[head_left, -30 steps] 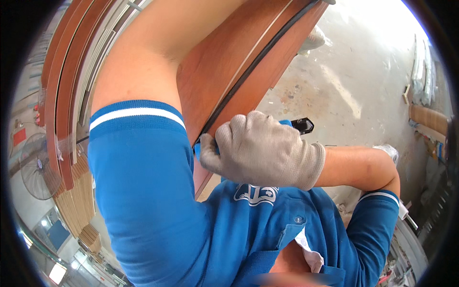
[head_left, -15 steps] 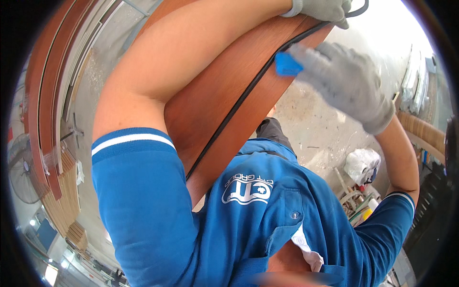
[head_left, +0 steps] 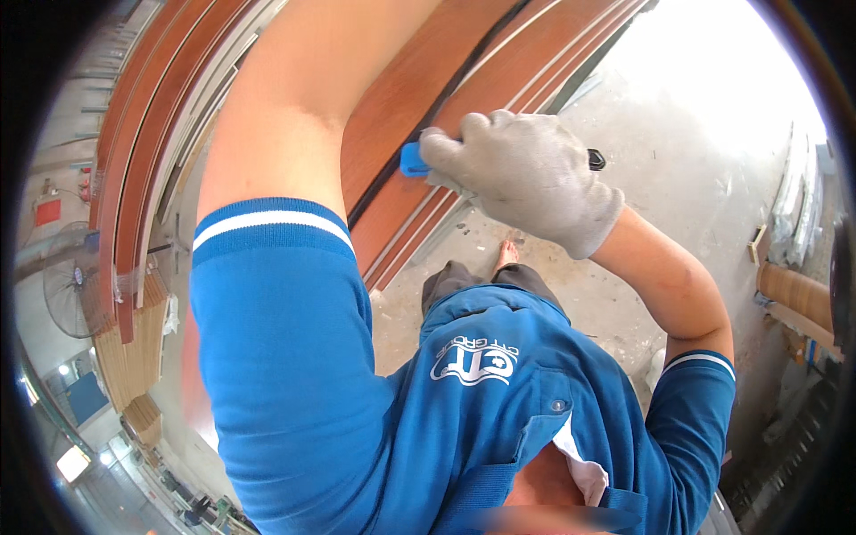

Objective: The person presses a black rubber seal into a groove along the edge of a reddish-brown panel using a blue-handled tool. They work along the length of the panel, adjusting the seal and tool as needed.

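Note:
My right hand (head_left: pixel 530 174), in a grey work glove, is closed around a tool (head_left: pixel 414 160) with a blue end and a black end (head_left: pixel 596 160); the grip hides its middle, so I cannot make out its kind. The blue end is at a black rubber-like strip (head_left: pixel 374 192) that runs lengthwise along a reddish-brown wood-look profile (head_left: pixel 383 116). I cannot tell whether it touches the strip. My left arm (head_left: pixel 312 89) reaches across the profile and leaves at the top edge, with the hand out of sight.
More reddish-brown boards (head_left: pixel 134 134) stand along the left, near a fan (head_left: pixel 78 276) and stacked panels (head_left: pixel 134 357). Wrapped lengths (head_left: pixel 789 209) and a brown roll (head_left: pixel 794 299) are at the far right. Beneath me is a concrete floor (head_left: pixel 678 205).
My right hand has moved left and slightly down with the blue-ended tool. My left hand, formerly on the black strip near the top, has gone out of view. More of the profile's pale lines show.

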The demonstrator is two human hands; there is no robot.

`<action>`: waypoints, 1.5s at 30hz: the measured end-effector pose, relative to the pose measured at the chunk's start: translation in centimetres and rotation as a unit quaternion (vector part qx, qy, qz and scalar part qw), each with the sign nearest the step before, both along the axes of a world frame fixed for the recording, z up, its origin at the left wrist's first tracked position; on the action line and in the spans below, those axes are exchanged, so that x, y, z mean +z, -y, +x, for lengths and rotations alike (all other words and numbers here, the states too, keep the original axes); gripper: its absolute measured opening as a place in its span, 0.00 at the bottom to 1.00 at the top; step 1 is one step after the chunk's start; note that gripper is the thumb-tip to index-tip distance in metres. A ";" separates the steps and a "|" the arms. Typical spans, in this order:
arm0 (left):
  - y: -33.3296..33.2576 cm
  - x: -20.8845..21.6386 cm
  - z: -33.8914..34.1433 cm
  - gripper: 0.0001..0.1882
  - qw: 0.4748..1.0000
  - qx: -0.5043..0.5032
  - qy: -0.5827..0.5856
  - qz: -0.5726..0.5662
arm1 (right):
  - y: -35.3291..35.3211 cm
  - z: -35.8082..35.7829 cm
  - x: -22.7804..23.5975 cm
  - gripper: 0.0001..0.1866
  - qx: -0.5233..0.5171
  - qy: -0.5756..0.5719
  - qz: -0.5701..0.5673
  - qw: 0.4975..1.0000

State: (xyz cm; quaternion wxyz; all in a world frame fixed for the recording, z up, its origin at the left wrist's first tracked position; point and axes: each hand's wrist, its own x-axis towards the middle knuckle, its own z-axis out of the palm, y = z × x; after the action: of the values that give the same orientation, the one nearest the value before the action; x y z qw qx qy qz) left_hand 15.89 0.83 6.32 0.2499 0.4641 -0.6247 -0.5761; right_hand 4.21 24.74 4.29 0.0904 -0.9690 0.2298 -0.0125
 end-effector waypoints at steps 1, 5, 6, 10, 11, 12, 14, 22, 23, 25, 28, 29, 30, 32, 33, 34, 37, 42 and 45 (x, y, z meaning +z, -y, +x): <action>0.1 0.1 -0.3 0.06 0.999 -0.017 0.043 -0.027 | 0.1 -0.2 -0.1 0.19 0.001 -0.005 0.040 0.999; -0.6 0.1 -1.8 0.07 0.945 -0.092 0.216 -0.229 | 0.4 -0.4 -0.6 0.19 0.047 0.044 -0.004 0.998; -0.7 -0.1 -2.1 0.07 0.927 -0.102 0.240 -0.271 | 0.4 -0.2 -0.7 0.17 0.042 0.041 -0.009 0.998; -0.4 -0.9 -2.6 0.09 0.867 -0.124 0.298 -0.381 | 0.3 0.0 -0.3 0.12 0.049 0.059 0.029 0.997; -0.3 -1.2 -2.6 0.10 0.859 -0.123 0.301 -0.395 | 0.0 0.1 0.0 0.11 0.057 0.057 0.005 0.997; 0.0 -1.3 -2.6 0.10 0.854 -0.122 0.302 -0.406 | -0.2 0.0 0.3 0.10 0.068 0.050 -0.024 0.996; 0.4 -1.6 -2.7 0.11 0.848 -0.121 0.299 -0.421 | -0.5 0.4 0.7 0.11 0.094 0.024 0.044 0.994; 2.2 -2.5 -2.0 0.16 0.838 -0.096 0.279 -0.459 | 0.0 1.9 0.6 0.12 0.162 0.083 0.079 0.980; 2.4 -2.7 -1.8 0.16 0.838 -0.090 0.276 -0.461 | 0.4 1.7 0.6 0.12 0.168 0.072 0.088 0.979; 2.8 -3.0 -1.3 0.18 0.839 -0.077 0.270 -0.467 | 1.1 1.4 0.9 0.13 0.190 0.087 0.087 0.974; 2.9 -3.4 -0.7 0.19 0.840 -0.056 0.268 -0.468 | 3.6 0.0 1.6 0.18 0.174 0.161 0.008 0.971; 2.8 -3.5 -0.6 0.20 0.841 -0.050 0.268 -0.467 | 5.0 -0.5 1.6 0.22 0.139 0.183 -0.054 0.972; 2.6 -3.6 -0.7 0.21 0.841 -0.044 0.269 -0.467 | 7.2 -0.8 1.4 0.21 0.114 0.154 -0.069 0.979; 2.3 -3.5 -0.8 0.22 0.841 -0.036 0.272 -0.466 | 10.4 -1.2 0.7 0.21 0.102 0.123 -0.067 0.985; 2.1 -3.3 -0.7 0.22 0.840 -0.028 0.277 -0.466 | 11.5 -1.3 0.3 0.21 0.117 0.121 -0.046 0.985; 1.6 -2.8 -1.2 0.23 0.846 -0.027 0.267 -0.462 | 12.3 -1.7 0.1 0.19 0.136 0.120 -0.062 0.982; -0.6 -0.8 0.5 0.25 0.848 0.015 0.309 -0.430 | 13.0 -1.5 -0.1 0.15 0.198 0.114 -0.049 0.972; -10.6 2.8 5.4 0.25 0.864 0.108 0.392 -0.298 | 13.3 -1.2 1.7 0.15 0.293 0.141 -0.109 0.939; -23.6 2.3 7.2 0.18 0.760 0.286 0.443 -0.380 | 14.0 -1.4 2.7 0.16 0.328 0.137 -0.086 0.931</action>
State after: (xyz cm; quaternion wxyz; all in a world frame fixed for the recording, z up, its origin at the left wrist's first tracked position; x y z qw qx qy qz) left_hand 23.09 24.43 8.62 0.2542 0.6920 -0.6712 0.0769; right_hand 2.80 10.75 6.96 0.0360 -0.9833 -0.1173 -0.1345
